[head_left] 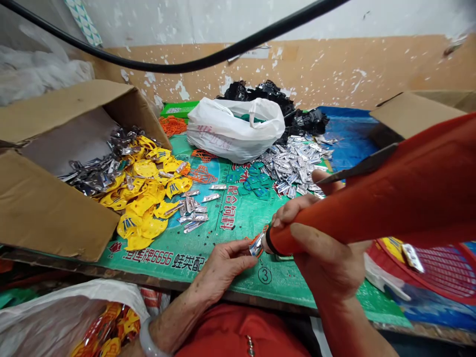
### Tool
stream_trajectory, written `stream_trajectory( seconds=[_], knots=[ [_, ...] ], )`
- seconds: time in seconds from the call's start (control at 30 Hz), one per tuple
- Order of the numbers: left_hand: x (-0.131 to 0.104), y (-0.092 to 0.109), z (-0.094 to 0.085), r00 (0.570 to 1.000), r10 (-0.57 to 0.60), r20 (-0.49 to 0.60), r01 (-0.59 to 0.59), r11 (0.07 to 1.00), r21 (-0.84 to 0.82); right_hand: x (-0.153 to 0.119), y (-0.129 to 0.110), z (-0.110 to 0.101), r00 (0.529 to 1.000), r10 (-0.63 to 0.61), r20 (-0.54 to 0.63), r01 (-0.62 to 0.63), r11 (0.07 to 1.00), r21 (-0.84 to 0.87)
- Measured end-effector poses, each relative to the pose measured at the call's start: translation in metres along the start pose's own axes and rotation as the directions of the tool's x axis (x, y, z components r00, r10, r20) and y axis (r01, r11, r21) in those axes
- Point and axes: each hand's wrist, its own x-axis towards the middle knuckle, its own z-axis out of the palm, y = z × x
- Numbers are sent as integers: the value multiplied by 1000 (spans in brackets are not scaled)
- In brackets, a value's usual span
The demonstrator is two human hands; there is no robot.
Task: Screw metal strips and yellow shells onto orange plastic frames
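My left hand (227,262) pinches a small silver piece with an orange part (256,244) between thumb and fingers, just above the table's front. Wrapped round the front end of a large orange-red hand tool (372,198) is my right hand (327,253). The tool has a black ring near its narrow end and a dark lever (362,163) along its top; I cannot make out its exact kind. Its tip meets or nearly meets the silver piece, and the contact point is partly hidden. Several loose silver pieces (194,210) lie ahead of my left hand.
Yellow plastic pieces (145,198) spill from a cardboard box (55,198) at left. A white bag (230,131), silver pieces (297,158) and black parts (275,94) lie at the back. A red basket (442,272) stands right. A black cable (178,66) hangs across the top.
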Motion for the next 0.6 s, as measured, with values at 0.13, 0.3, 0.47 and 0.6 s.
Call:
stream_trajectory(
  seconds=[0.13,0.3,0.47,0.6],
  knots=[
    [0,0,1,1000,13,17,-13,1000,0,0,3,0,1000,29,-1,-29,1000,-5],
    [0,0,2,1000,14,0,-14,1000,-17,-1,6,-1,1000,31,-1,-31,999,-19],
    [-1,1,3,1000,21,7,-20,999,-25,-2,8,-2,1000,29,9,-29,999,-42],
    [-2,2,3,1000,8,1,-8,999,-32,-4,9,-1,1000,18,2,-17,999,-51]
  ],
)
